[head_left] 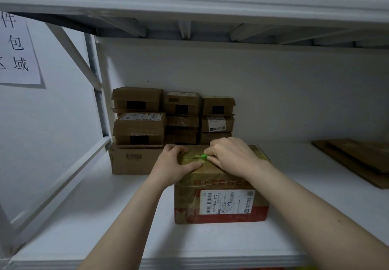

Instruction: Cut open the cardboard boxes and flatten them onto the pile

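A taped cardboard box [221, 204] with a white shipping label and red print stands on the white shelf [105, 217] in front of me. My left hand [174, 164] grips the box's top left edge, thumb along the front rim. My right hand [229, 156] holds a small green cutter [203, 155] with its tip on the tape seam on the box's top. Flattened cardboard sheets [357, 158] lie in a pile at the right of the shelf.
Several closed cardboard boxes [174, 122] are stacked at the back left against the wall, one larger box [132, 160] under them. An upper shelf [189, 6] hangs low overhead. A paper sign [16, 49] is stuck on the left wall.
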